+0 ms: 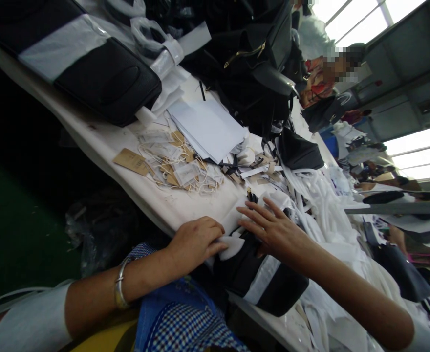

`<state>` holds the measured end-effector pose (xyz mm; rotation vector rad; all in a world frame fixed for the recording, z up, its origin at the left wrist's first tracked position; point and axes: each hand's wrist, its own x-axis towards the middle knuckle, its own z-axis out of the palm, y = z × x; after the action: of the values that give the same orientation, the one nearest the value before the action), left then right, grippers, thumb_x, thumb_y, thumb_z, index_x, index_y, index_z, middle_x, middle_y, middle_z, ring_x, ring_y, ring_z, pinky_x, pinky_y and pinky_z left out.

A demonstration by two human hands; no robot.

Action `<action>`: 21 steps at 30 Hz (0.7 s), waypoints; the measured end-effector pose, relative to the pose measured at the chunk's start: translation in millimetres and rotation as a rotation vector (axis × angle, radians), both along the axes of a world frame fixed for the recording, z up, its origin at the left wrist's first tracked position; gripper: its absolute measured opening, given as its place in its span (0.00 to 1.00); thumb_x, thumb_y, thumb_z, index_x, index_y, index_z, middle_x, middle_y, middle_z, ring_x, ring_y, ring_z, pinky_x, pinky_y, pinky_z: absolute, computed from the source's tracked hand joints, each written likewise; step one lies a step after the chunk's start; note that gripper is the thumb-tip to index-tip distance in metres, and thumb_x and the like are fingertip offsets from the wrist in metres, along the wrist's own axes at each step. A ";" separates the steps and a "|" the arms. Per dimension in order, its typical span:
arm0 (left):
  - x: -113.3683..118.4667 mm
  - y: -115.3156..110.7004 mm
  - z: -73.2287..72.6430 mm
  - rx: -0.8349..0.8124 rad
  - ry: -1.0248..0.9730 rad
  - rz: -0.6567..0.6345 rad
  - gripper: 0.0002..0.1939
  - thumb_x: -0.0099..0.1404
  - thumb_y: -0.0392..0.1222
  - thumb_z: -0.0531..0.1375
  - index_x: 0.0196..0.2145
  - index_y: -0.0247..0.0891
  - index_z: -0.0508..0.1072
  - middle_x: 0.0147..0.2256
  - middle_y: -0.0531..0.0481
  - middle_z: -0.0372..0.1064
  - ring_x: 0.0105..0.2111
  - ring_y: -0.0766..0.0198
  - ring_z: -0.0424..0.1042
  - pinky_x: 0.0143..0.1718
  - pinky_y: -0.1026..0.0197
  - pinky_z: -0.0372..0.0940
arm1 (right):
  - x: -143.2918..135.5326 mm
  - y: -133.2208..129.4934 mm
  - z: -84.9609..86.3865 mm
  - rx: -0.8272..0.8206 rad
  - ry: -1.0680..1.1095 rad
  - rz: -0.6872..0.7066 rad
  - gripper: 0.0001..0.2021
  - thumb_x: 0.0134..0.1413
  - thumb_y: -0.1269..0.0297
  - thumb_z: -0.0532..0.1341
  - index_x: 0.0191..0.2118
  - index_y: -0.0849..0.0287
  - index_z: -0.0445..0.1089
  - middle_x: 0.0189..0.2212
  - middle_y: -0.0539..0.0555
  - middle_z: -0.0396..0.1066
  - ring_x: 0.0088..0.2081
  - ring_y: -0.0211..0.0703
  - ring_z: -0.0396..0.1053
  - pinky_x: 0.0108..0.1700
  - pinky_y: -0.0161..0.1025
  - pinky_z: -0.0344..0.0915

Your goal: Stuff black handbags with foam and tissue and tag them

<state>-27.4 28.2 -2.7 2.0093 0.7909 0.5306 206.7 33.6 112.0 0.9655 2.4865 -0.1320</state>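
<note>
Right in front of me a black bag [269, 288] lies at the table's edge, with a pale wrapping band across it. My left hand [198, 242] pinches a piece of white foam sheet [231, 247] between thumb and fingers at the bag's near end. Fingers spread, my right hand [269, 227] rests over the bag's top and touches white wrapping there. A small gold-coloured zip pull [249, 192] shows just beyond my right fingertips. Part of the bag is hidden under my right hand and forearm.
Brown and clear tags with strings [182, 164] lie in a heap beside white paper sheets [209, 127]. Another wrapped black bag [101, 78] and more black bags [244, 63] stand farther along the table. White strips [332, 234] pile up at right. Another person [317, 78] is beyond.
</note>
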 end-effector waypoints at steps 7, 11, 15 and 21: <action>7.1 -5.8 1.2 0.002 0.010 0.080 0.08 0.65 0.44 0.63 0.40 0.37 0.75 0.40 0.50 0.75 0.44 0.58 0.72 0.45 0.57 0.66 | -0.1 -24.5 10.4 0.123 -0.011 -0.053 0.25 0.49 0.69 0.70 0.54 0.55 0.67 0.70 0.55 0.47 0.70 0.57 0.43 0.71 0.60 0.37; 10.3 -6.9 -2.1 0.054 -0.001 0.112 0.07 0.63 0.43 0.65 0.37 0.38 0.75 0.38 0.50 0.74 0.42 0.58 0.71 0.43 0.56 0.66 | 4.8 -30.0 9.0 0.154 0.045 -0.153 0.23 0.50 0.68 0.70 0.52 0.57 0.68 0.68 0.56 0.53 0.69 0.57 0.45 0.70 0.60 0.39; 9.1 -14.4 -11.3 0.168 -0.095 0.096 0.07 0.66 0.42 0.62 0.41 0.38 0.74 0.46 0.50 0.74 0.45 0.58 0.71 0.46 0.56 0.66 | 9.6 -40.5 2.3 0.189 0.069 -0.203 0.25 0.53 0.68 0.69 0.56 0.58 0.65 0.66 0.58 0.56 0.69 0.58 0.47 0.68 0.62 0.44; 20.8 -36.2 -10.6 0.099 -0.184 0.139 0.15 0.71 0.34 0.54 0.53 0.42 0.72 0.45 0.50 0.74 0.44 0.62 0.72 0.46 0.59 0.69 | 6.3 -60.3 -5.1 0.255 0.078 -0.295 0.30 0.61 0.66 0.63 0.67 0.54 0.55 0.62 0.56 0.64 0.66 0.56 0.53 0.68 0.61 0.44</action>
<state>-6.6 -8.0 -13.3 1.9700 0.8080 0.8375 213.0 -26.6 106.9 1.4565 2.4562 0.0570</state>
